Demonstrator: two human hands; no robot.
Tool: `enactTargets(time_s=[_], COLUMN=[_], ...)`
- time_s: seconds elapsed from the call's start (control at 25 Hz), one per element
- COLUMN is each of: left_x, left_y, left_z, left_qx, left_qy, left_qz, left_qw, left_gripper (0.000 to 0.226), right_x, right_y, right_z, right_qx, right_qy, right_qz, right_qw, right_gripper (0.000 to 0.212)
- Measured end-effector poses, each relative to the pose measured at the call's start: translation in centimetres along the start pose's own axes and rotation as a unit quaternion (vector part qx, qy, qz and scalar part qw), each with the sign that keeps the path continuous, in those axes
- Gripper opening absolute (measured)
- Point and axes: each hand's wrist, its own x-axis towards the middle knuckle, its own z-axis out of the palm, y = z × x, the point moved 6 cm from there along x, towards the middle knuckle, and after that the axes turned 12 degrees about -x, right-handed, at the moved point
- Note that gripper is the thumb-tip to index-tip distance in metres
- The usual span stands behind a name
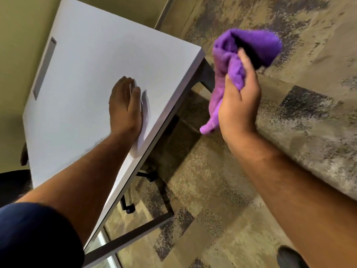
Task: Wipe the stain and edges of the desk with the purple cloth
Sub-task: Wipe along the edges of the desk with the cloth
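The white desk (92,60) fills the left half of the view, its right edge running diagonally. My left hand (124,105) lies flat on the desktop near that edge, palm down, fingers together. My right hand (239,105) is held in the air to the right of the desk, over the carpet, and grips the bunched purple cloth (249,47). The cloth hangs off both sides of my fist and does not touch the desk. No stain shows on the desktop.
A grey slot (44,67) is cut into the desktop near the far left edge. Dark metal legs and a caster (130,207) show under the desk. Patterned carpet (289,151) covers the floor on the right. A dark shoe (287,256) is at the bottom right.
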Motion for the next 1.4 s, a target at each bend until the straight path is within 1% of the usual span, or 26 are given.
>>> enactTargets(time_s=[0.08,0.16,0.2,0.28,0.36,0.44,0.48,0.56,0.6,0.64,0.68,0.76,0.84,0.88,0.96,1.04,1.08,1.12,1.2,1.24,1.32,1.4], left_x=[0.2,0.4,0.6,1.4,2.1,2.9,3.0,3.1,3.0,2.8,2.6,2.6,2.2,2.2,2.5,3.4,3.7,4.0,4.3,4.5,4.6,4.5], left_y=[-0.2,-0.1,0.2,0.8,1.6,1.9,1.8,1.4,1.2,1.1,1.0,1.4,1.9,2.0,2.0,1.8,1.5,1.2,0.7,0.5,0.3,0.2], left_z=[-0.1,-0.1,0.0,0.9,1.8,2.2,2.1,1.9,1.9,1.9,1.9,2.0,2.1,2.1,2.2,2.1,2.1,2.1,1.8,1.7,1.5,1.5], left_qx=[0.028,0.050,0.070,0.126,0.164,0.162,0.152,0.140,0.138,0.137,0.136,0.138,0.152,0.159,0.180,0.205,0.212,0.216,0.217,0.215,0.218,0.217], left_qy=[-0.005,-0.016,-0.022,-0.023,0.016,0.063,0.074,0.075,0.071,0.065,0.059,0.041,0.024,0.016,-0.008,-0.041,-0.055,-0.062,-0.065,-0.065,-0.064,-0.063], left_qz=[-0.022,-0.039,-0.042,-0.059,-0.102,-0.128,-0.131,-0.127,-0.131,-0.138,-0.146,-0.165,-0.177,-0.183,-0.183,-0.169,-0.166,-0.165,-0.166,-0.167,-0.166,-0.163], left_qw=[0.999,0.998,0.996,0.990,0.981,0.976,0.977,0.979,0.979,0.979,0.978,0.976,0.972,0.970,0.966,0.963,0.961,0.960,0.960,0.960,0.960,0.960], left_gripper=[0.055,0.059,0.060,0.063,0.066,0.059,0.053,0.051,0.052,0.053,0.055,0.064,0.073,0.076,0.079,0.083,0.085,0.086,0.087,0.087,0.088,0.089], right_x=[0.9,-0.6,-1.7,-3.7,-4.6,-3.4,-2.0,1.7,3.9,5.9,7.9,12.1,15.1,16.3,17.8,18.1,18.1,18.0,17.5,17.2,16.7,16.4], right_y=[-2.1,-3.3,-3.7,-3.5,-3.1,-2.5,-2.6,-3.9,-4.8,-5.7,-6.7,-7.7,-7.1,-6.7,-5.7,-4.9,-4.5,-4.2,-3.8,-3.7,-4.0,-4.2], right_z=[2.4,4.5,5.0,4.8,3.2,1.2,0.3,-1.2,-1.6,-1.5,-1.1,0.9,3.8,5.4,8.5,11.1,12.3,13.4,15.7,17.0,19.0,19.4], right_qx=[-0.007,-0.045,-0.074,-0.124,-0.133,-0.098,-0.060,0.048,0.105,0.151,0.170,0.148,0.107,0.087,0.058,0.038,0.030,0.029,0.035,0.026,-0.010,-0.042], right_qy=[-0.069,-0.127,-0.138,-0.157,-0.172,-0.142,-0.108,-0.012,0.027,0.046,0.047,-0.002,-0.089,-0.136,-0.230,-0.326,-0.361,-0.391,-0.437,-0.461,-0.504,-0.527], right_qz=[-0.016,-0.044,-0.058,-0.059,-0.032,0.032,0.077,0.156,0.178,0.190,0.191,0.205,0.246,0.257,0.256,0.246,0.244,0.243,0.248,0.239,0.203,0.170], right_qw=[0.997,0.990,0.986,0.978,0.976,0.985,0.989,0.987,0.978,0.969,0.966,0.968,0.959,0.953,0.937,0.912,0.900,0.887,0.864,0.855,0.840,0.832], right_gripper=[0.053,0.059,0.062,0.065,0.065,0.054,0.046,0.028,0.024,0.026,0.026,0.020,0.016,0.018,0.024,0.025,0.027,0.027,0.020,0.022,0.034,0.046])
